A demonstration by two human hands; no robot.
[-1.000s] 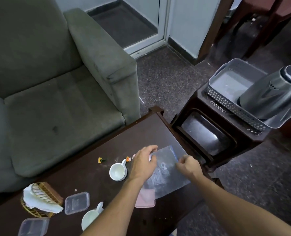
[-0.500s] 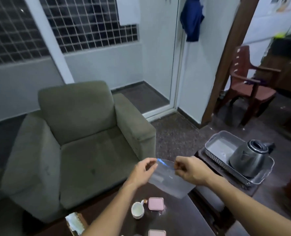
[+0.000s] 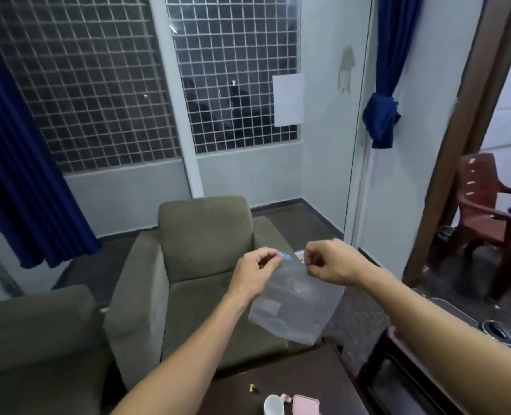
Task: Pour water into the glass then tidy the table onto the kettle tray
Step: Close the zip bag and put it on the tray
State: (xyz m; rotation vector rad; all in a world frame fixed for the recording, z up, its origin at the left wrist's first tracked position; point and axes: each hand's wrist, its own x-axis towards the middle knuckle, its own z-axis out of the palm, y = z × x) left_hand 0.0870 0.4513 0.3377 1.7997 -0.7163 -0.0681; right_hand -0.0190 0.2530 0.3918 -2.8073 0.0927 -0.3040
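Observation:
A clear plastic zip bag (image 3: 296,307) hangs in the air above the dark wooden table (image 3: 317,375). My left hand (image 3: 255,274) pinches its top edge at the left and my right hand (image 3: 329,263) pinches the top edge at the right. On the table below stand a white cup (image 3: 273,405) and a pink lidded box (image 3: 305,405). The top of the steel kettle (image 3: 499,332) shows at the right edge, behind my right forearm. Its tray is hidden.
An olive armchair (image 3: 206,265) faces me beyond the table, with a second one (image 3: 35,348) at the left. A small yellow scrap (image 3: 252,387) lies on the table. A dark side table (image 3: 398,369) stands to the right, a brown plastic chair (image 3: 487,211) farther back.
Both hands lifted the plastic bag off the table and raised it to chest height. My view swung upward, so most of the table and the kettle tray left the frame.

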